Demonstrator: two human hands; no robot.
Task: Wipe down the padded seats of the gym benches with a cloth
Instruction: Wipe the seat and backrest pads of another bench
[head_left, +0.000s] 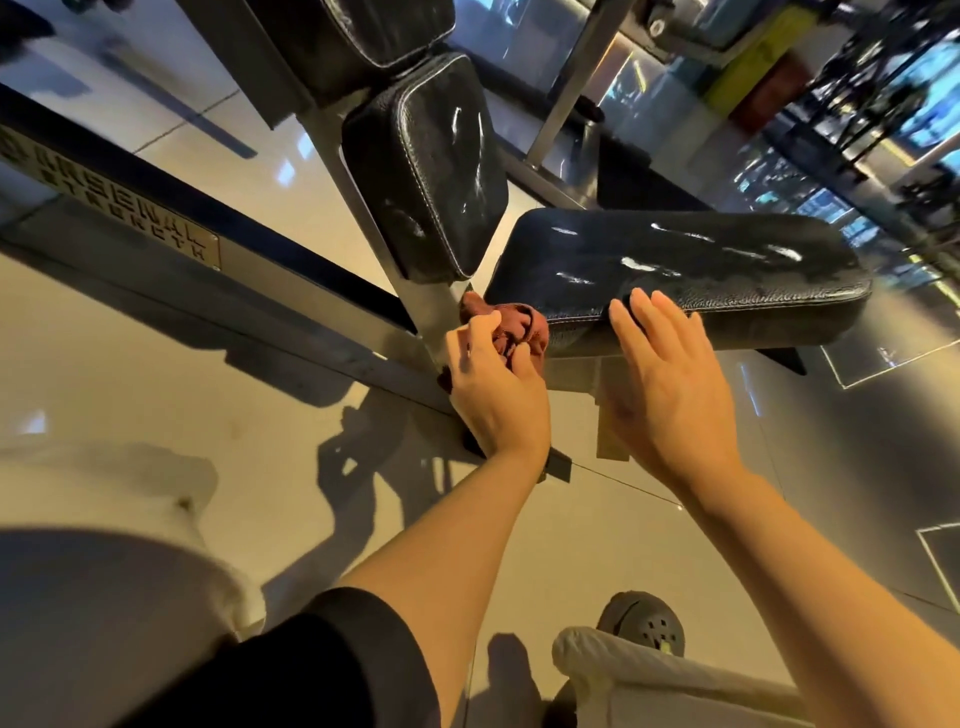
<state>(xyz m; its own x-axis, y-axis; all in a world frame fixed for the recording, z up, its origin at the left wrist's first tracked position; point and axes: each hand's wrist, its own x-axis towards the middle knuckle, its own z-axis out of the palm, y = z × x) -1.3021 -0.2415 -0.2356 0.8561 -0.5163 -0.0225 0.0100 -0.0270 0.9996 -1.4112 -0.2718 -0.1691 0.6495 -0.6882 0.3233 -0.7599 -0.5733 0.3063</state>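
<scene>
Cloth, dark red, crumpled (511, 327), bunched in left hand (493, 384), fingers curled round it, pressed at near-left corner of flat black padded leather seat w/ white stitching (675, 270), right by grey steel frame post (415, 306). Right hand (670, 384) flat, fingers straight, tips touching seat's near edge, gripping nothing. Wet streaks showing on seat top and on upright black padded back pad (431, 166).

Risks, judged: cloth snagging in gap btwn post and seat corner; bunched wad covering little area, prob. leaving streaks; far edge of seat missed w/o longer reach; right hand's tips re-smearing wiped near edge.
</scene>
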